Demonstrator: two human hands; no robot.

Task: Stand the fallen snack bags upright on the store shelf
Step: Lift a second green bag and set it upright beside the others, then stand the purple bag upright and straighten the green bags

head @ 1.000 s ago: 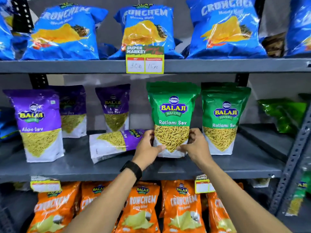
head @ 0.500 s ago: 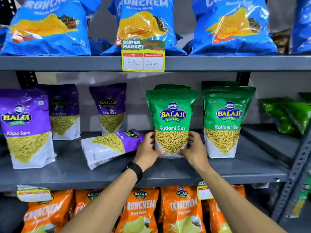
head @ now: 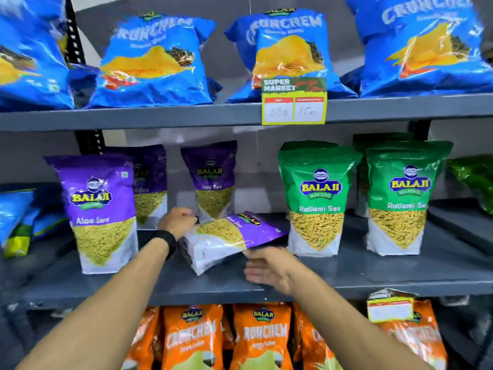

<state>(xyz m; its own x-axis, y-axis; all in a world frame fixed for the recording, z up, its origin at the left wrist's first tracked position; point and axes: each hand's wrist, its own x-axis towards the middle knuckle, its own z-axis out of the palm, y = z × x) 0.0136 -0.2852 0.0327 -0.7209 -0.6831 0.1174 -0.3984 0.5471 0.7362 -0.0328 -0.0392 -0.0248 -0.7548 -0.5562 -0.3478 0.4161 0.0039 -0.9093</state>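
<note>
Here, in the head view, the fallen purple-and-white plastic Aloo Sev pouch lies on its side on the grey metal middle shelf, between the upright purple Aloo Sev pouch at the front left and the upright green Ratlami Sev pouch. The left hand, with a black wristband on its wrist, is curled at the pouch's far white end; it touches the pouch, but whether the fingers have closed on it I cannot tell. The right hand is open, palm down, with its fingertips at the pouch's near lower edge, gripping nothing.

The pouch looks light, glossy and probably slippery, soft-walled over loose, brittle strands, so squeezing the middle may crush them. I would judge the two ends the better hold, pivoting it onto the white gusseted base.

The pouch's underside and the left fingertips are hidden. The picture is smeared with motion, so the small print, the yellow price tag and the pouches behind read poorly. The orange bags on the bottom shelf are cut off below.
</note>
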